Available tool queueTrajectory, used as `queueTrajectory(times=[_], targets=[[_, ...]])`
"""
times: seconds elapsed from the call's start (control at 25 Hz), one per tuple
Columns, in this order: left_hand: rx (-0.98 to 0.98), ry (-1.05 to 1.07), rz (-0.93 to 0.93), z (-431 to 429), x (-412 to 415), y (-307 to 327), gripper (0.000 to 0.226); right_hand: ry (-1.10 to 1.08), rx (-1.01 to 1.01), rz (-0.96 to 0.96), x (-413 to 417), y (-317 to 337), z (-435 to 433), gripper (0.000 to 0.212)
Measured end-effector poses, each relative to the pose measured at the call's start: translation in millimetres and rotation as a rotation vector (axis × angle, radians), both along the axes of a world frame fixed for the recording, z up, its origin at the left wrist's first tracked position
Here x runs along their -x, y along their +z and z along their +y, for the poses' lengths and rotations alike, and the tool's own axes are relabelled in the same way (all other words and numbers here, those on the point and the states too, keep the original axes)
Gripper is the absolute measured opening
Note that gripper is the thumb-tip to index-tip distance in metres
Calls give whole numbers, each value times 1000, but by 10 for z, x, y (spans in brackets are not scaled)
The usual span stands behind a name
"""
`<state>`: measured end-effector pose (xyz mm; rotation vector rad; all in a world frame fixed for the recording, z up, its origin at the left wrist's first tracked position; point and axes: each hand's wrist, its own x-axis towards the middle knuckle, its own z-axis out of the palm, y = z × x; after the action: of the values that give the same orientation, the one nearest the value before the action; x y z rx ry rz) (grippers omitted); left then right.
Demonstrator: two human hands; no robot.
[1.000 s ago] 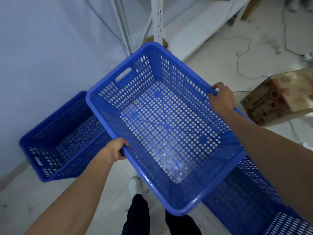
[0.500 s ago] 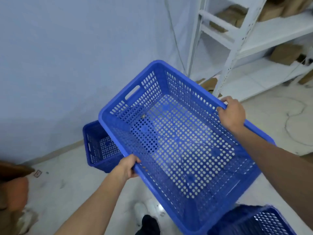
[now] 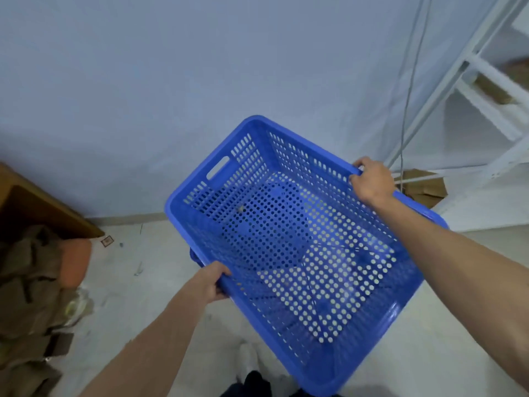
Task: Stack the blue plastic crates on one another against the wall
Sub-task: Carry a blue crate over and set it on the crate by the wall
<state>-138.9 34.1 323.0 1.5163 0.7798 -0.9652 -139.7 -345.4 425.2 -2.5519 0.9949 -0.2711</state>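
Grip: left hand (image 3: 213, 282) and right hand (image 3: 370, 181) each clench a long rim of the blue crate (image 3: 300, 253).
Risk: lower crate (image 3: 194, 257) (mostly hidden) may be missed when nesting.

No legible text, labels, brands or nos. anywhere in view — the blue perforated plastic crate (image 3: 297, 253) carries no readable marking, and the small patterned square scrap (image 3: 107, 241) on the pale concrete floor (image 3: 148, 296) by the wall is too small and blurred to read. Flattened brown cardboard (image 3: 426, 186) under the shelving shows no print either.
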Motion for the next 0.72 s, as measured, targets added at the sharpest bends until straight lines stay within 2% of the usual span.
queueTrajectory(times=[0.12, 0.28, 0.72], targets=[[-41, 58, 15, 157, -118, 1, 35, 76, -106, 48, -550, 24, 135, 31], [-69, 135, 31, 180, -236, -38, 22, 227, -128, 90, -1144, -49, 262, 32], [-105, 544, 54, -700, -544, -274, 8, 607, -93, 288, -2709, -445, -84, 38]])
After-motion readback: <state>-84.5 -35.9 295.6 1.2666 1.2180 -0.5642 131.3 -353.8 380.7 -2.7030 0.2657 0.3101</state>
